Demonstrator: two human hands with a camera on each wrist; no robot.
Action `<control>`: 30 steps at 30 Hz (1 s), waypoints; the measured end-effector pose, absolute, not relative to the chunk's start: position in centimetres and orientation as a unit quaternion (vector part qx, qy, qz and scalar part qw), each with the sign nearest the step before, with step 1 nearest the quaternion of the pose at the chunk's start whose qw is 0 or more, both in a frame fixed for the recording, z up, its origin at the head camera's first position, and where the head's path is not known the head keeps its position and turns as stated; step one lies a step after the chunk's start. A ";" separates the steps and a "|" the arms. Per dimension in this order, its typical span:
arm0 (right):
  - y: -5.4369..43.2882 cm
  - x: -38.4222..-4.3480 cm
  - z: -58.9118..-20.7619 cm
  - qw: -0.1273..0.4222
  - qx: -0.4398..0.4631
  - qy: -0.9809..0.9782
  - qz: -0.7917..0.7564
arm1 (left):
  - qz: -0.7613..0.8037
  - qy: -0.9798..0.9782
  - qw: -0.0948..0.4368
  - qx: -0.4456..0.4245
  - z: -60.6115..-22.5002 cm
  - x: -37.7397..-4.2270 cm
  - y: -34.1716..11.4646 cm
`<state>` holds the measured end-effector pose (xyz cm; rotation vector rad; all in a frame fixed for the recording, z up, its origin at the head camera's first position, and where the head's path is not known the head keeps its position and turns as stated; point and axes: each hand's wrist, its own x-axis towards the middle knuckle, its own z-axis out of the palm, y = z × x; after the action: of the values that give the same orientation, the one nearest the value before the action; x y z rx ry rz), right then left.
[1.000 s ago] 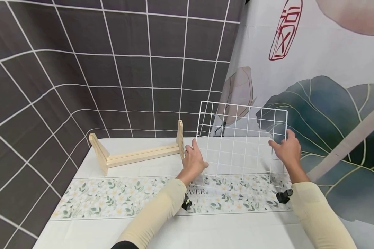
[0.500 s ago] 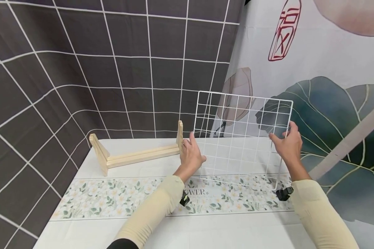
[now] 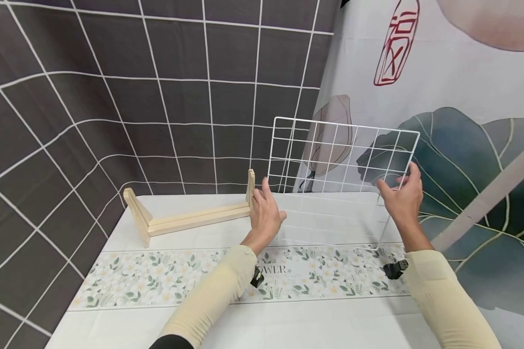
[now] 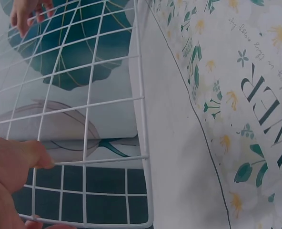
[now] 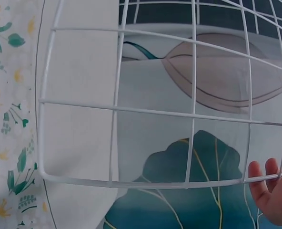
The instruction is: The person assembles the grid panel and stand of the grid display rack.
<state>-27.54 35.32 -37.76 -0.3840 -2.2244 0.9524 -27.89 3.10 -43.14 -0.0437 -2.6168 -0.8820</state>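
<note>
Currently, a grid (image 3: 347,166) is held aslant right of center, a stand (image 3: 198,219) left of center; left hand (image 3: 265,218) and right hand (image 3: 403,198) grip the grid's opposite sides, and a leftward drift could knock the stand over.

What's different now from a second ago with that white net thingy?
The white wire grid has gone up in the head view. The right hand went up with it; the left hand went up a little too, and slightly left. Neither hand let go. The wooden stand stayed put on the table.
</note>
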 end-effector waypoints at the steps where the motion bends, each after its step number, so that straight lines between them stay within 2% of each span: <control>1: 35.2 -27.6 -37.7 0.344 -0.146 -0.851 0.368 | -0.314 -0.929 0.194 -0.014 -43.1 -27.9 3.0; 14: 34.2 -27.4 -36.9 0.385 -0.128 -0.834 0.374 | -0.327 -0.918 0.224 -0.001 -42.7 -27.8 2.5; 30: 33.7 -27.3 -36.3 0.375 -0.099 -0.841 0.377 | -0.351 -0.903 0.249 0.007 -42.9 -28.3 2.4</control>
<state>-27.30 33.68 -36.35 -0.2542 -2.1520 0.9643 -28.32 2.38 -42.87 0.0186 -2.4602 -0.9554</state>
